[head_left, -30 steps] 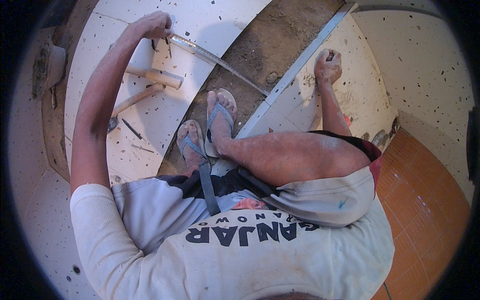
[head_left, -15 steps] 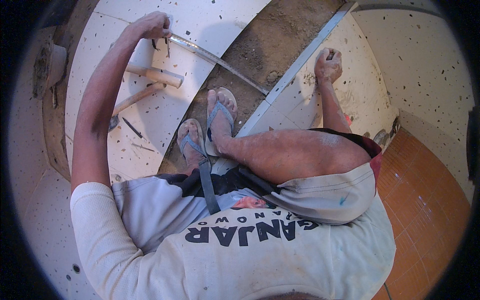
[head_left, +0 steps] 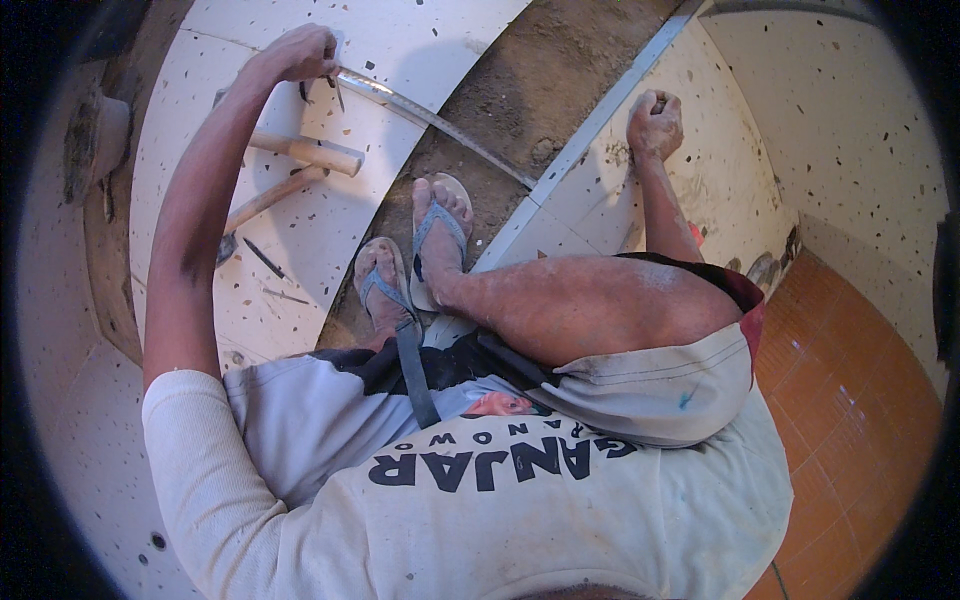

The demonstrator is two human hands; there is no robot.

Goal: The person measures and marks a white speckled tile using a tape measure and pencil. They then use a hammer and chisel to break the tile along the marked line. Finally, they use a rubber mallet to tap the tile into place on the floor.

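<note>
At the far left, my left hand [head_left: 308, 54] is closed around the end of what looks like a tape measure [head_left: 430, 118]. Its narrow metal strip runs from my fist across a trench of bare soil [head_left: 530, 75]. The strip's far end meets the pale edge of the raised tiled strip on the right. My right hand [head_left: 656, 127] is a dusty fist resting on the speckled white tile [head_left: 715, 160]; whatever its fingers may enclose is hidden. Below my left hand lie a thick wooden handle [head_left: 315, 153] and a thinner wooden handle [head_left: 280, 195] with a dark metal head.
A dark pencil-like stick [head_left: 264, 258] and a thin metal piece [head_left: 286, 296] lie on the left tiles. My sandalled feet [head_left: 440, 235] stand in the trench. Orange floor tiles [head_left: 840, 410] are at the right, and a dirty block-shaped thing [head_left: 108, 130] is at the far left.
</note>
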